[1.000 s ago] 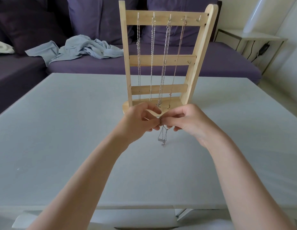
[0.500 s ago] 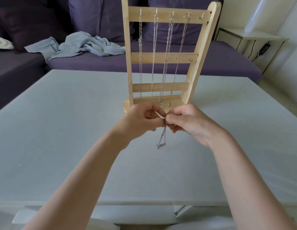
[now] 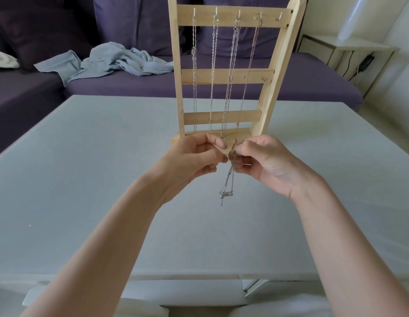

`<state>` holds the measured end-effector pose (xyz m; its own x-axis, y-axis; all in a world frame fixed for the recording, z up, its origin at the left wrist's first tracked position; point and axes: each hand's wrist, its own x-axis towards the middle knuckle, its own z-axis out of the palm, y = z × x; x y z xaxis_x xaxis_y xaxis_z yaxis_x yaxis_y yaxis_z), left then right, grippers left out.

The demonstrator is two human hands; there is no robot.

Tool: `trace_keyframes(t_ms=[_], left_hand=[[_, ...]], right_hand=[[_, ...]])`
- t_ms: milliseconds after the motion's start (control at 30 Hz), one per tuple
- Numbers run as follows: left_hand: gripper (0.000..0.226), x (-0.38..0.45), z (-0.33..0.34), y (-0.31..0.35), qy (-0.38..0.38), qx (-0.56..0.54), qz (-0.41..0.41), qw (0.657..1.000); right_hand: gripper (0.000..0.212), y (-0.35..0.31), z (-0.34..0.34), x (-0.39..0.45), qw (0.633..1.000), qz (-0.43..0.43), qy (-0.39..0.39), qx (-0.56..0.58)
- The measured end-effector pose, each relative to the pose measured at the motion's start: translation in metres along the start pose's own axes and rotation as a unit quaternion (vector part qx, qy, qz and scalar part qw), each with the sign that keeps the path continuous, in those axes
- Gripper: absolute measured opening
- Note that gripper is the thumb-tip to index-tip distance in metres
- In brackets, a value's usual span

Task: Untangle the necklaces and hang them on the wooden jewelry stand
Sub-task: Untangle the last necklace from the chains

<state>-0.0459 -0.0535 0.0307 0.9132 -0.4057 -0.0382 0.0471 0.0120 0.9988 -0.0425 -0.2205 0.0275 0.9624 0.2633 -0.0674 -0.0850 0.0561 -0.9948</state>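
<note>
Both hands, left hand (image 3: 194,156) and right hand (image 3: 258,159), pinch one necklace (image 3: 227,186) (letting it dangle untangles it) before the stand (image 3: 224,74).

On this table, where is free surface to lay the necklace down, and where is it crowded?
The table is bare left of the left hand and right of the right hand, out to both edges. It is crowded at the wooden jewelry stand, where both hands pinch the dangling necklace.
</note>
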Motion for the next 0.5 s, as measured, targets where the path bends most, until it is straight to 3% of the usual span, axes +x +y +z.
trace_keyframes(t_ms=[67, 167, 300, 500], left_hand=[[0.015, 0.0009, -0.0021, -0.0009, 0.026, 0.008, 0.0, 1.0], [0.007, 0.001, -0.0009, -0.0012, 0.033, 0.018, 0.003, 0.999], [0.01, 0.0054, 0.0046, 0.0002, 0.053, 0.087, 0.032, 0.994], [0.014, 0.0068, 0.0053, -0.0025, 0.061, 0.103, 0.046, 0.992]], right_hand=[[0.013, -0.0004, -0.0021, -0.0003, 1.0, -0.006, 0.016, 0.009], [0.026, 0.0016, -0.0006, 0.0001, 1.0, -0.004, 0.022, -0.009], [0.029, 0.0004, 0.0039, 0.0029, 0.999, 0.005, 0.034, -0.029], [0.026, 0.0004, 0.0049, 0.0017, 0.998, 0.022, 0.035, -0.038]])
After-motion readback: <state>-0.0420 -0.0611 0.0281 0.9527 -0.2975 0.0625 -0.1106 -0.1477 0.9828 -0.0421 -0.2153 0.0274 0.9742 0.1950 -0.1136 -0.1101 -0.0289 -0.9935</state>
